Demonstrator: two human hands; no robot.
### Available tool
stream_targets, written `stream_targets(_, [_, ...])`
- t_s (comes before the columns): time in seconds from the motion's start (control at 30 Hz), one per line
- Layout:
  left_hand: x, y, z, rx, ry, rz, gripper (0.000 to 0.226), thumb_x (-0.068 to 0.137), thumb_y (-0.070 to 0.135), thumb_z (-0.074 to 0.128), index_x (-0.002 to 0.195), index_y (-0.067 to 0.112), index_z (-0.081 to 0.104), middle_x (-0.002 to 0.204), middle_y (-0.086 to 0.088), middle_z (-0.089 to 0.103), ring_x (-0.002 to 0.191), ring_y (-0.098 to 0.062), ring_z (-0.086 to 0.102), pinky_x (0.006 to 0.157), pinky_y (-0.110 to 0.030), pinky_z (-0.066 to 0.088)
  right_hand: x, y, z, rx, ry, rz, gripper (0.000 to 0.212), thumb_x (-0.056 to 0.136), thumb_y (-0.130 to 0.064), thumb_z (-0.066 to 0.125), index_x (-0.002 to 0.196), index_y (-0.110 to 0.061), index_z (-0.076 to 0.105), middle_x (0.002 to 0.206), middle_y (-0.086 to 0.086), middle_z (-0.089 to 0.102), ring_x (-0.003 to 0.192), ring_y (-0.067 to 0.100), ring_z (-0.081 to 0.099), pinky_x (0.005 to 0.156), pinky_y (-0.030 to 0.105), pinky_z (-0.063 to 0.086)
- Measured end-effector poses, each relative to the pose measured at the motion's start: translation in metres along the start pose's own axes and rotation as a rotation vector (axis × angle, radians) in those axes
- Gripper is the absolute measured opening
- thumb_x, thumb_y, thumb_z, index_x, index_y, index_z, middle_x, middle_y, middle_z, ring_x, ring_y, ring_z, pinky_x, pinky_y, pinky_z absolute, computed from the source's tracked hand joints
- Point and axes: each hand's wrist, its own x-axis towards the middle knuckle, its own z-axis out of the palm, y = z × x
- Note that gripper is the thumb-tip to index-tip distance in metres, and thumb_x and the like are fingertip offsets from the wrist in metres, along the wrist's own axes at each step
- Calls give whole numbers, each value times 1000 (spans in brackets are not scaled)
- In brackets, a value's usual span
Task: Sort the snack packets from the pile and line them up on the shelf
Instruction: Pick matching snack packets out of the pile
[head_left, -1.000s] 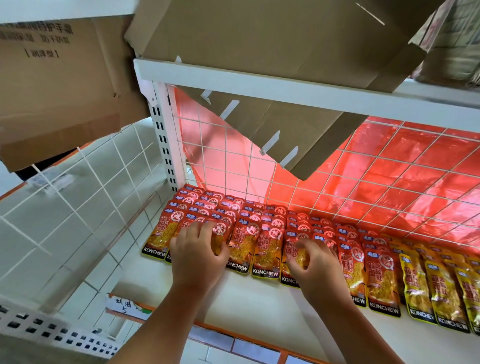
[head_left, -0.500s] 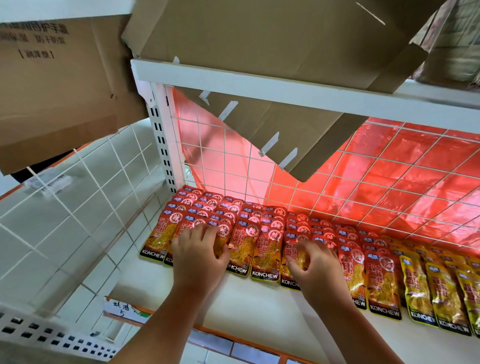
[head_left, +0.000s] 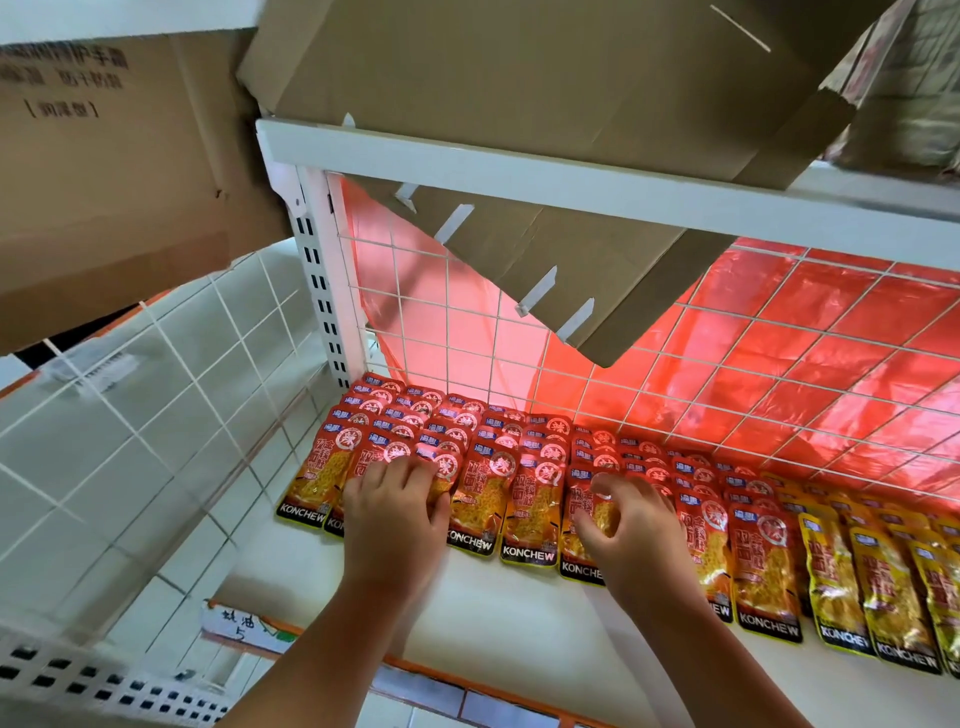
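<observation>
Two forearms show, bare from the near edge of the view up to the wrists; the left hand (head_left: 395, 525) and right hand (head_left: 634, 540) are bare too.

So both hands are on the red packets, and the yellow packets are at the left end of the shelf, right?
Not quite. The left hand and the right hand are on the red packets, but the yellow packets lie at the right end of the shelf, not the left. The head view shows it.
</observation>
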Motion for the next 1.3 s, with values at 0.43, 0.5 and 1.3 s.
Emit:
stream_targets(0.43, [1,2,-2,69,-12,38,25,82,32,79,102,18,77,102,0,72,94,-26,62,81,-42,43,-1,-4,2,14,-13,-11,41,91,-44,65,128,-26,60,125,-5,60,116,18,52,103,43,45])
stream_targets(0.5, [0,1,-1,86,-8,49,25,84,34,76,103,19,76,102,1,72,94,-25,61,81,-42,41,-2,-5,3,14,-15,-14,42,91,-43,65,129,-26,60,126,-4,60,117,19,52,104,44,45])
stream_targets(1.3, [-3,1,-4,26,-10,14,41,88,46,55,114,18,71,114,-4,68,102,-28,60,90,-45,44,-4,-3,0,-14,22,-54,39,90,-43,67,125,-25,61,118,-8,61,107,15,54,97,41,50])
